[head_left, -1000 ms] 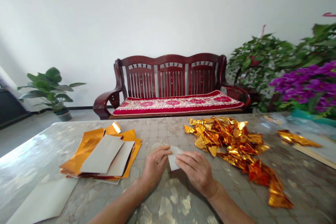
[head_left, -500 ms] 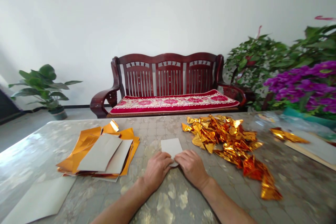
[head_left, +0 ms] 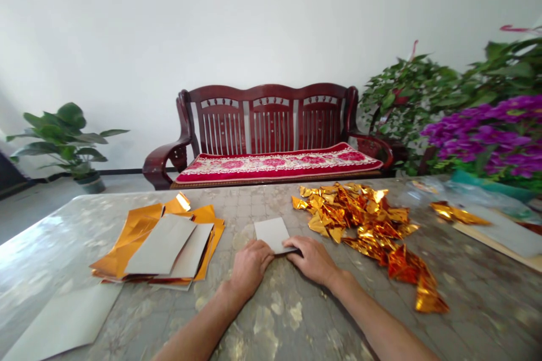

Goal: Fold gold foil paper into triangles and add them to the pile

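A small sheet of paper (head_left: 272,232), pale side up, lies on the table in front of me, its near edge lifted and dark along the fold. My left hand (head_left: 253,262) grips the left end of that edge, fingers curled. At the other end, my right hand (head_left: 312,258) pinches the same edge between thumb and fingers. The undersides of the fingers are hidden. To the left is a stack of gold foil paper (head_left: 141,225) with pale sheets (head_left: 163,245) on top. A heap of folded gold foil pieces (head_left: 359,214) lies to the right.
A single pale sheet (head_left: 63,321) rests at the table's near left. Toward the right edge are a pale board (head_left: 503,231), one foil piece (head_left: 459,214) and clear plastic (head_left: 427,187). Beyond the table (head_left: 237,338) stand a wooden bench (head_left: 271,124), purple flowers (head_left: 491,135) and a potted plant (head_left: 70,141).
The near edge of the paper has come up into a straight dark-edged fold. My right hand has shifted slightly outward along it, and the paper has turned a little.
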A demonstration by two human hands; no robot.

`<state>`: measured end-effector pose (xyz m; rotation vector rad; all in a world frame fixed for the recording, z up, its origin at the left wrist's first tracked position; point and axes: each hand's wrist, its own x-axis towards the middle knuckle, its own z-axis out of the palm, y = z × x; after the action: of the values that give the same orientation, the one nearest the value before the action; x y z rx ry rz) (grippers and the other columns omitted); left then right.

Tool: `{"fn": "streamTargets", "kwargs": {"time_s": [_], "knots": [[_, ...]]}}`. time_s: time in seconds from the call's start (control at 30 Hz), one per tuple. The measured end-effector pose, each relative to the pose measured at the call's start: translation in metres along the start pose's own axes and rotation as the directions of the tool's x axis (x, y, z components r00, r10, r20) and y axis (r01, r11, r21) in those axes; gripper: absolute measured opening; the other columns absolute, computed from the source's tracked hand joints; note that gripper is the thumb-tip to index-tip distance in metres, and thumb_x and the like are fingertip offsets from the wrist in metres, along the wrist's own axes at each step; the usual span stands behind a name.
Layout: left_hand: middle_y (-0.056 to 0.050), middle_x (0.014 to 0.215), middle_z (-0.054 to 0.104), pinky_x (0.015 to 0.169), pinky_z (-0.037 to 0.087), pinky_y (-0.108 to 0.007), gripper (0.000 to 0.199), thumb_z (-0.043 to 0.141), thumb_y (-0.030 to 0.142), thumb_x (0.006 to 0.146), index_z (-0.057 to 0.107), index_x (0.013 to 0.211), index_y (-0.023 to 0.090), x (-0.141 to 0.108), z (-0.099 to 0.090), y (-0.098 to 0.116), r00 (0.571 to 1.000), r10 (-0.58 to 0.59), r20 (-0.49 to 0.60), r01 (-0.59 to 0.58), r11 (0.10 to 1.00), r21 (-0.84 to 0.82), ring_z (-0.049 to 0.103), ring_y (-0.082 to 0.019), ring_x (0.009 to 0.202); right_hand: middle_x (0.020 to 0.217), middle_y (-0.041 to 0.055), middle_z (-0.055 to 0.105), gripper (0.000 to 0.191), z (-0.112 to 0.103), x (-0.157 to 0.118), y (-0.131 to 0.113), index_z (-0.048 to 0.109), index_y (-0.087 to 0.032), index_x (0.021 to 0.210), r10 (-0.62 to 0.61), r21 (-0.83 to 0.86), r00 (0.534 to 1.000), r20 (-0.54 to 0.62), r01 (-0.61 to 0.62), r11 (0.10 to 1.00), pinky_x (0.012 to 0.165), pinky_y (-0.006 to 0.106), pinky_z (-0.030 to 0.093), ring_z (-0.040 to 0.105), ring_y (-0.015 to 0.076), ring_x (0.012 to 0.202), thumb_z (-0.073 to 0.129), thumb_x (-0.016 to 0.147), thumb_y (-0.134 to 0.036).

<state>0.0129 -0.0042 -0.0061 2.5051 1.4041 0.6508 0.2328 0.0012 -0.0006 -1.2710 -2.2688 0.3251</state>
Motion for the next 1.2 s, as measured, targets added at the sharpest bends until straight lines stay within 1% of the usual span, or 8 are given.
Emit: {"fn": "streamTargets", "kwargs": {"time_s": [0.2,0.27,0.4,0.47,0.6,0.8,0.97,1.2], "knots": [[-0.004,0.096,0.070,0.083,0.047,-0.029,0.026,0.049,0.028,0.098,0.074,0.096,0.027,-0.002,0.000,-0.002,1.000,0.024,0.006,-0.024,1.000,0.005,0.061,-0.020,0.095,0.112,0.0036,0.073,0.030,0.008,-0.006,0.002,0.066,-0.024,0.109,-0.117,-0.104,0.992,-0.046,0.112,0.988,0.093,0.035,0.048,0.066,0.0199,0.105,0.057,0.084,-0.011],[-0.004,0.095,0.070,0.084,0.047,-0.029,0.024,0.050,0.027,0.097,0.074,0.094,0.026,-0.001,0.000,-0.003,1.000,0.011,-0.003,-0.011,1.000,-0.022,0.062,-0.019,0.094,0.112,0.0040,0.073,0.027,0.008,-0.007,0.002,0.065,-0.024,0.109,-0.122,-0.110,0.991,-0.052,0.116,0.987,0.092,0.035,0.049,0.066,0.0200,0.105,0.058,0.085,-0.012],[-0.004,0.092,0.071,0.085,0.047,-0.030,0.022,0.054,0.026,0.094,0.075,0.088,0.024,0.003,0.000,-0.005,1.000,-0.021,-0.016,0.019,0.996,-0.087,0.063,-0.019,0.092,0.103,0.0015,0.073,0.014,0.002,-0.004,0.006,0.066,-0.024,0.097,-0.075,-0.016,0.997,-0.035,0.074,0.997,0.088,0.030,0.049,0.066,0.0175,0.098,0.054,0.092,-0.018],[-0.003,0.091,0.072,0.084,0.047,-0.030,0.022,0.055,0.025,0.093,0.075,0.086,0.024,0.005,0.000,-0.005,1.000,-0.028,-0.012,0.026,0.993,-0.112,0.064,-0.019,0.091,0.096,0.0012,0.072,0.015,0.000,-0.001,0.008,0.066,-0.023,0.089,-0.030,0.011,0.999,-0.045,0.030,0.999,0.083,0.029,0.049,0.065,0.0169,0.093,0.052,0.095,-0.021],[-0.004,0.092,0.074,0.085,0.047,-0.029,0.024,0.052,0.026,0.094,0.075,0.087,0.023,0.010,0.000,-0.003,0.999,-0.049,-0.017,0.045,0.985,-0.167,0.065,-0.019,0.092,0.085,0.0014,0.066,0.020,0.000,0.000,0.010,0.064,-0.022,0.080,0.046,-0.043,0.995,-0.083,-0.050,0.998,0.076,0.028,0.045,0.061,0.0174,0.086,0.052,0.096,-0.024],[-0.003,0.088,0.073,0.083,0.047,-0.027,0.028,0.050,0.028,0.095,0.073,0.082,0.022,0.009,0.002,-0.003,0.986,-0.153,-0.064,0.135,0.964,-0.229,0.065,-0.017,0.086,0.084,0.0007,0.064,0.024,0.004,-0.002,0.005,0.062,-0.022,0.078,0.115,-0.081,0.988,-0.102,-0.124,0.989,0.074,0.028,0.042,0.058,0.0174,0.086,0.050,0.097,-0.028],[-0.002,0.080,0.069,0.077,0.044,-0.026,0.022,0.059,0.029,0.089,0.070,0.073,0.020,0.008,0.005,-0.007,0.972,-0.218,-0.084,0.197,0.958,-0.209,0.063,-0.017,0.082,0.079,0.0007,0.064,0.030,0.001,-0.001,0.001,0.061,-0.021,0.072,0.160,-0.157,0.984,-0.078,-0.171,0.973,0.069,0.027,0.038,0.058,0.0169,0.081,0.048,0.098,-0.029],[0.000,0.078,0.066,0.076,0.042,-0.026,0.018,0.066,0.028,0.083,0.068,0.068,0.019,0.008,0.004,-0.008,0.950,-0.305,-0.070,0.289,0.940,-0.178,0.060,-0.015,0.080,0.079,0.0010,0.066,0.026,0.004,-0.001,0.000,0.061,-0.022,0.072,0.203,-0.188,0.975,-0.094,-0.217,0.958,0.065,0.028,0.035,0.059,0.0175,0.078,0.054,0.094,-0.032]]}}
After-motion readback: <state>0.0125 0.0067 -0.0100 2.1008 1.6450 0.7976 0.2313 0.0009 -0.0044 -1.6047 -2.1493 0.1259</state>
